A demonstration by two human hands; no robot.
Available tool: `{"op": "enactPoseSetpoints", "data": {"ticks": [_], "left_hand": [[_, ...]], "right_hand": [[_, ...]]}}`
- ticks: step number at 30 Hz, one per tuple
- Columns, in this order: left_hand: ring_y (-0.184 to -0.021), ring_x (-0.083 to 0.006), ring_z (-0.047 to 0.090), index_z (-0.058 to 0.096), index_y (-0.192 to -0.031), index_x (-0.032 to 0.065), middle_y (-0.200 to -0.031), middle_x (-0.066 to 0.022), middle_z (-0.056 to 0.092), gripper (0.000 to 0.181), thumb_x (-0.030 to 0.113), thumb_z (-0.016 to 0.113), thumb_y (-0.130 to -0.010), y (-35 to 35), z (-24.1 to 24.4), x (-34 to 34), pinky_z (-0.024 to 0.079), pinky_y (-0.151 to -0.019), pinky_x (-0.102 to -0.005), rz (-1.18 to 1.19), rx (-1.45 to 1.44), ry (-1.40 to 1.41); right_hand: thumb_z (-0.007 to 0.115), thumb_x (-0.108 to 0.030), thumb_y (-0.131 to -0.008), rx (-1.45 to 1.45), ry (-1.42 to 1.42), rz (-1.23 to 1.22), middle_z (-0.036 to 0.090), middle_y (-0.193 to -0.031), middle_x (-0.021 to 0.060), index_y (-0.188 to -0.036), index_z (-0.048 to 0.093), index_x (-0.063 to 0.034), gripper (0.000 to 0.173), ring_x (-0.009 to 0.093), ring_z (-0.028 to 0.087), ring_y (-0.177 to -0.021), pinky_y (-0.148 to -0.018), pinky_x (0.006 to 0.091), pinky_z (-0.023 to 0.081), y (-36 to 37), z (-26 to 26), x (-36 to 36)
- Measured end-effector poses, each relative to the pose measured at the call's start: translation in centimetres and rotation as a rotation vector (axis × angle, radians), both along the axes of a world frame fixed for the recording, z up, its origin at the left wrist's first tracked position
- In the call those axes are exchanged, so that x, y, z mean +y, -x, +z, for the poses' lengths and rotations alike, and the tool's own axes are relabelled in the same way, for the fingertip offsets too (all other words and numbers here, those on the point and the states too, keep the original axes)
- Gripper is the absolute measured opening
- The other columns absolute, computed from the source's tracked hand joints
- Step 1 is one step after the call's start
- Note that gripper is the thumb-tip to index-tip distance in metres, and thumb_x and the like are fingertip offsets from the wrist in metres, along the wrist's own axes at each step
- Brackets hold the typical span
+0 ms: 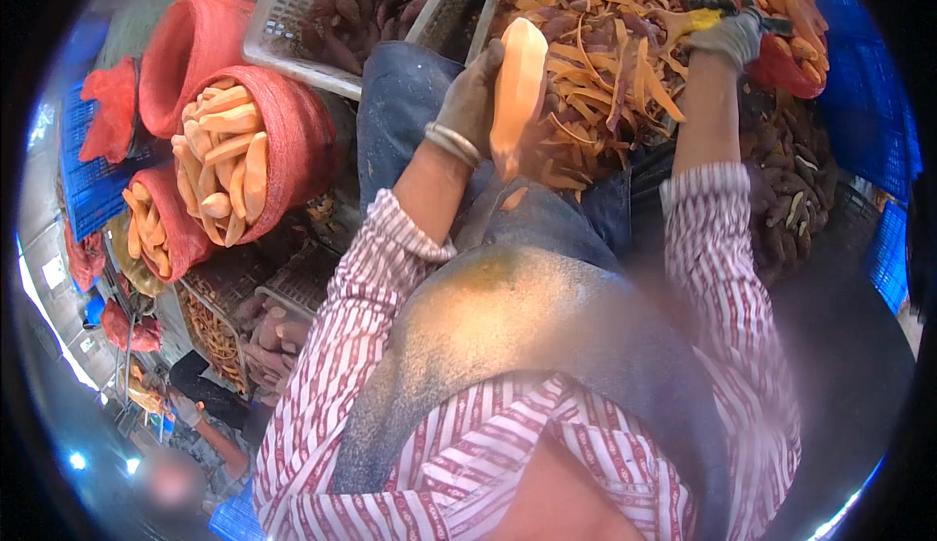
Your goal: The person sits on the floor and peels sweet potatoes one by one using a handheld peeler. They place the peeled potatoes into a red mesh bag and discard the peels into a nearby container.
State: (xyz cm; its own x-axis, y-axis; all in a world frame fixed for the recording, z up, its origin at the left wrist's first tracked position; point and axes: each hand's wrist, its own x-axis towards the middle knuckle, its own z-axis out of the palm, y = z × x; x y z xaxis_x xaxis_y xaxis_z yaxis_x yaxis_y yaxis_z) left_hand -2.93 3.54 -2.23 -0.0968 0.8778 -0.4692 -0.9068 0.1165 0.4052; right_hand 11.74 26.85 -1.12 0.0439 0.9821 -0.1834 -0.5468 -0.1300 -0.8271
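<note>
My left hand (474, 101), in a soiled glove, grips a largely peeled orange sweet potato (518, 94) held upright above my lap. To the right, my gloved right hand (728, 32) is closed around a yellow-handled peeler (688, 22), away from the sweet potato. The peeler's blade is hard to make out. Beneath and between the hands lies a heap of orange and purple peelings (585, 87) in a crate. A red mesh sack of peeled sweet potatoes (801, 21) stands just beyond my right hand.
Left of me, red mesh sacks (296, 145) hold peeled sweet potatoes. A pale plastic crate (274, 25) of unpeeled ones stands ahead on the left. More unpeeled roots (787, 189) lie at right, near blue crates (853, 101). A co-worker's gloved hand (187, 408) shows at lower left.
</note>
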Motion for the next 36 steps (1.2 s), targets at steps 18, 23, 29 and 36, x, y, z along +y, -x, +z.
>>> {"op": "enactPoseSetpoints", "data": {"ticks": [18,23,29,36], "left_hand": [[-0.076,-0.0195,0.052,0.047,-0.101,0.0064,-0.088,-0.0073,0.053,0.043,0.043,0.045,-0.079,-0.5,-2.8,1.2,0.046,-0.068,-0.0314,-0.046,-0.216,0.091],[-0.087,-0.0178,0.049,0.044,-0.107,0.0095,-0.099,-0.0071,0.049,0.046,0.046,0.042,-0.079,-1.2,-0.7,0.3,0.045,-0.070,-0.0279,-0.147,-0.183,0.010],[-0.067,-0.0164,0.056,0.046,-0.103,0.0047,-0.080,-0.0076,0.056,0.062,0.051,0.058,-0.065,-0.9,1.8,-2.2,0.047,-0.057,-0.0248,-0.215,-0.014,0.145],[-0.085,-0.0125,0.047,0.041,-0.110,-0.0007,-0.095,-0.0066,0.050,0.053,0.026,0.060,-0.068,-0.4,1.7,-0.5,0.040,-0.072,-0.0235,-0.501,0.780,-0.026]], "right_hand": [[0.041,-0.030,-0.082,0.278,0.023,0.317,0.044,-0.059,0.0003,-0.090,0.051,-0.0110,0.023,0.015,0.043,-0.053,-0.049,0.0320,0.038,1.5,0.1,-7.0],[0.040,-0.027,-0.083,0.640,0.475,0.488,0.043,-0.057,-0.0002,-0.083,0.050,-0.0108,0.019,0.015,0.041,-0.046,-0.042,0.0304,0.036,4.2,-4.0,-9.9],[0.045,-0.038,-0.077,0.169,0.100,0.179,0.044,-0.057,-0.0003,-0.079,0.049,-0.0116,0.026,0.014,0.042,-0.050,-0.049,0.0304,0.037,0.0,-7.2,2.7],[0.043,-0.031,-0.080,0.371,0.332,0.520,0.037,-0.049,-0.0004,-0.072,0.045,-0.0101,0.022,0.013,0.037,-0.047,-0.044,0.0315,0.033,3.0,-1.9,-6.7]]}}
